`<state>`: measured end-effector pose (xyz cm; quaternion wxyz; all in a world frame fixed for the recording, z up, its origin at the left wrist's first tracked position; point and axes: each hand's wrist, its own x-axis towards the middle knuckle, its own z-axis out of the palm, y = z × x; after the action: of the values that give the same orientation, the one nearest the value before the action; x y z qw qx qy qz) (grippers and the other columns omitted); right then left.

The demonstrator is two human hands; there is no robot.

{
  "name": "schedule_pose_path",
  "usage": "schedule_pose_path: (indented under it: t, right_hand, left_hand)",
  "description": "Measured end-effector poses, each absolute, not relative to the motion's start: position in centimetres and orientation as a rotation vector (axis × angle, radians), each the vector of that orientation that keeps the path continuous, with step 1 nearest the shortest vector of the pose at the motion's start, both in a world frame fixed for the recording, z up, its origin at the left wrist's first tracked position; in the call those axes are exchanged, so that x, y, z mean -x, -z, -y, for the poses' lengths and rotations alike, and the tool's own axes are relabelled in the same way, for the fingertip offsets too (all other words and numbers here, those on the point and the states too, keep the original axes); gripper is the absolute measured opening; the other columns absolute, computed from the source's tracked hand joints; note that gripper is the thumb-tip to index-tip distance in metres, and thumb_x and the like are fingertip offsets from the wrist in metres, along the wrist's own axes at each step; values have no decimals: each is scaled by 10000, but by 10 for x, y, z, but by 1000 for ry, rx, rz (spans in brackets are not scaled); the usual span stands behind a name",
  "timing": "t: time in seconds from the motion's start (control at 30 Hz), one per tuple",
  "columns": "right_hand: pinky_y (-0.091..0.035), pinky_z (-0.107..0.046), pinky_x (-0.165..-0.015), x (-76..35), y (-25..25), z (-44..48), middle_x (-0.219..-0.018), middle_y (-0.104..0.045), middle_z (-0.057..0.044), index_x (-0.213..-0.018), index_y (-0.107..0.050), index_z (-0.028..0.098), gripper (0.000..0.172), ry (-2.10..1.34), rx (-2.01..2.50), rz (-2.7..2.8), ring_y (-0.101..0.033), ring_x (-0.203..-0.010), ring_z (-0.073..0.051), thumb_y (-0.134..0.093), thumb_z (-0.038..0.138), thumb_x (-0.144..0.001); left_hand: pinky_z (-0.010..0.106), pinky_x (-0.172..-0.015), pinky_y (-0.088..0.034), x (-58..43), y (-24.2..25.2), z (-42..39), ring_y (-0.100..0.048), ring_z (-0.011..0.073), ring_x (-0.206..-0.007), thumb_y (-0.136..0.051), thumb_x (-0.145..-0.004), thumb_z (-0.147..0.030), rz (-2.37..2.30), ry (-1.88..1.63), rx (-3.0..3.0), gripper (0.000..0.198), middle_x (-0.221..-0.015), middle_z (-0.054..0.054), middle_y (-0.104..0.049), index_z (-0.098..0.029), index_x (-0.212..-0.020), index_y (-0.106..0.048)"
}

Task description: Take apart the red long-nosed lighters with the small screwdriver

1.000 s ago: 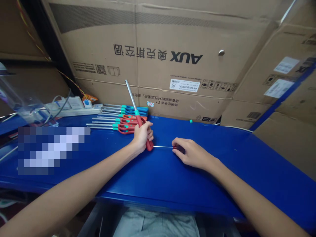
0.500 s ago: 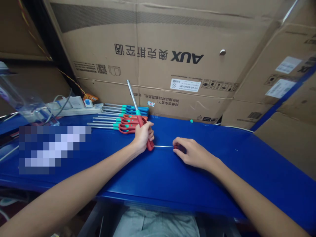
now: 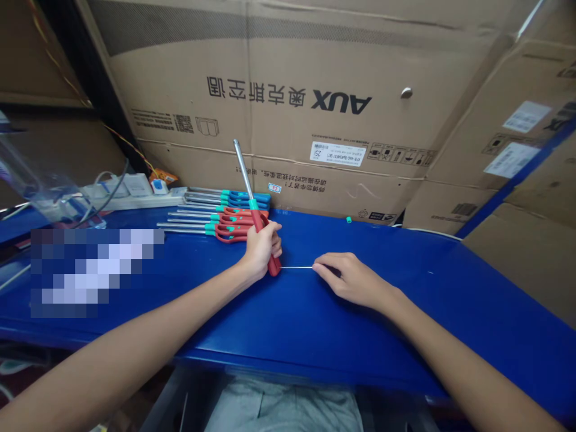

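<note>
My left hand (image 3: pixel 264 247) is wrapped round the red handle of a long-nosed gas lighter (image 3: pixel 243 171), whose metal tube tilts up and to the left. A thin screwdriver (image 3: pixel 297 267) lies level between my hands, its shaft tip at the lower end of the lighter's handle. Its handle is hidden in the fingers of my right hand (image 3: pixel 344 273), which pinch it. Just left of my left hand, several more lighters (image 3: pixel 231 228) with red, orange and blue handles lie side by side, tubes pointing left.
A blue table (image 3: pixel 382 336) carries everything. Behind stands a large cardboard box (image 3: pixel 279 54). A white power strip (image 3: pixel 148 200) with plugs and a clear plastic bottle (image 3: pixel 58 186) are at the left. A small green cap (image 3: pixel 348 220) lies near the box. A blurred-out patch covers the left of the table.
The fingers of my right hand have shifted slightly on the screwdriver, now covering its red handle. My left hand and the lighter have barely moved.
</note>
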<state>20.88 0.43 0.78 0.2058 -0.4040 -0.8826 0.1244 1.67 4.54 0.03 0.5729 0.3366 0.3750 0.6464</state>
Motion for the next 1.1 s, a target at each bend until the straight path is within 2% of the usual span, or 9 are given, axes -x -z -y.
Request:
schedule_pose_path:
  t: [0.13, 0.27, 0.47, 0.63, 0.73, 0.8, 0.9, 1.0, 1.1]
  right_hand:
    - [-456, -313, -750, -206, -7, -2, -944, -700, -66, -961, -641, 189, 240, -375, 1131, 2428, -636, -820, -186, -423, 287, -971]
    - [-448, -296, -713, -206, -5, 0, -940, -666, -40, -1071, -540, 209, 204, -392, 1130, 2381, -608, -781, -170, -537, 213, -867]
    - [-401, -252, -599, -208, -4, -1, -809, -624, -12, -895, -540, 202, 36, -432, 1085, 2350, -536, -634, -126, -527, 207, -862]
    - [-385, -255, -594, -207, -5, -2, -723, -630, -2, -883, -586, 200, 199, -483, 1142, 2365, -555, -618, -129, -430, 301, -954]
    - [-399, -261, -632, -208, -4, -2, -798, -630, -2, -1012, -558, 216, 133, -465, 1144, 2384, -565, -681, -140, -501, 274, -908]
    - [-399, -256, -619, -208, -3, -2, -802, -612, 9, -1079, -507, 223, 224, -479, 1144, 2390, -547, -667, -136, -548, 232, -859]
    - [-377, -240, -559, -209, -2, -3, -746, -583, 25, -996, -498, 215, 162, -522, 1125, 2368, -503, -589, -117, -540, 187, -842]
    - [-400, -245, -584, -208, -2, -3, -759, -630, 1, -917, -556, 202, 53, -505, 1086, 2346, -549, -620, -127, -545, 231, -874]
    - [-420, -270, -645, -207, -2, -4, -833, -689, -37, -876, -622, 198, 157, -420, 1068, 2340, -610, -711, -156, -508, 294, -927]
  left_hand:
    - [177, -308, -198, -17, 0, -45, -224, 43, -298, -622, -612, -163, -878, -1518, -797, 341, -390, -138, -230, -233, -601, -289]
    - [173, -301, -200, -17, 0, -45, -224, 41, -302, -624, -605, -160, -877, -1523, -806, 330, -386, -135, -235, -228, -588, -301]
    - [168, -295, -200, -17, 0, -45, -224, 37, -302, -625, -602, -157, -872, -1527, -815, 337, -385, -136, -237, -227, -583, -296]
    - [170, -289, -201, -17, 1, -47, -221, 38, -298, -627, -593, -166, -870, -1523, -818, 331, -381, -136, -237, -227, -583, -302]
    - [168, -291, -202, -17, 1, -46, -222, 39, -299, -628, -592, -169, -875, -1519, -818, 329, -377, -138, -238, -227, -585, -304]
    - [167, -293, -199, -17, 0, -46, -220, 40, -300, -627, -594, -170, -877, -1515, -818, 327, -376, -139, -239, -227, -589, -305]
    - [168, -297, -198, -16, 0, -46, -218, 40, -301, -623, -598, -170, -878, -1514, -819, 326, -376, -141, -238, -230, -595, -302]
    - [171, -299, -201, -16, 0, -46, -219, 41, -301, -618, -599, -168, -877, -1514, -819, 320, -374, -142, -239, -231, -598, -304]
    - [171, -299, -201, -16, 0, -46, -219, 41, -300, -619, -600, -168, -875, -1511, -819, 313, -373, -142, -239, -229, -597, -312]
